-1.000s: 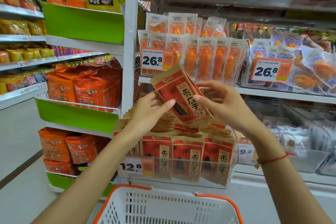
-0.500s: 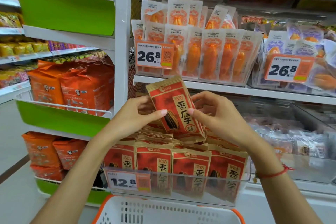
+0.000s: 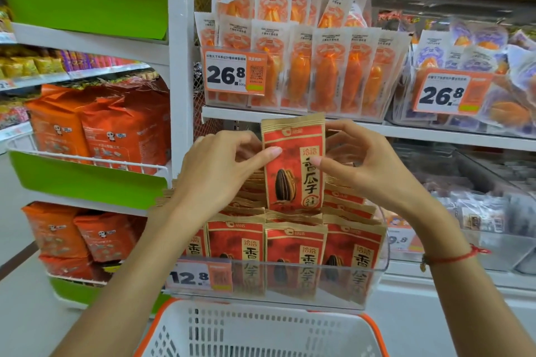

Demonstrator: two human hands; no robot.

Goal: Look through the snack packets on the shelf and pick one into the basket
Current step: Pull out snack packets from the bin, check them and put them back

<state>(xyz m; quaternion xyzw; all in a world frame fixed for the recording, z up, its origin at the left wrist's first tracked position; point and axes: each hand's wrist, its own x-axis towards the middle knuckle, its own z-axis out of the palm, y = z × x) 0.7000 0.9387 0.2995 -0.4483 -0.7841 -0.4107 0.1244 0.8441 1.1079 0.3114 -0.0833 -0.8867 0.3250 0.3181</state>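
Red-and-kraft seed packet (image 3: pixel 293 165) is standing upright between both hands, lifted above the stacked packets (image 3: pixel 293 243) in the clear bin (image 3: pixel 380 266). Left hand (image 3: pixel 214 171) is pinching the packet's left edge, thumb on the printed face, other fingers hidden behind it. Right hand (image 3: pixel 362 165) is pinching the right edge, thumb tip on the face; its index finger is arching over the top corner. The packet's bottom seam is sitting just above the stack; contact there cannot be resolved. White basket (image 3: pixel 261 330) with orange rim is lying below the bin, cut off by the lower frame edge, interior not visible. Price tag 12.8 (image 3: pixel 188 277) is showing on the bin front. Orange packs (image 3: pixel 319 78) are filling the shelf above. Goods at far right are blurring behind clear plastic, unreadable.
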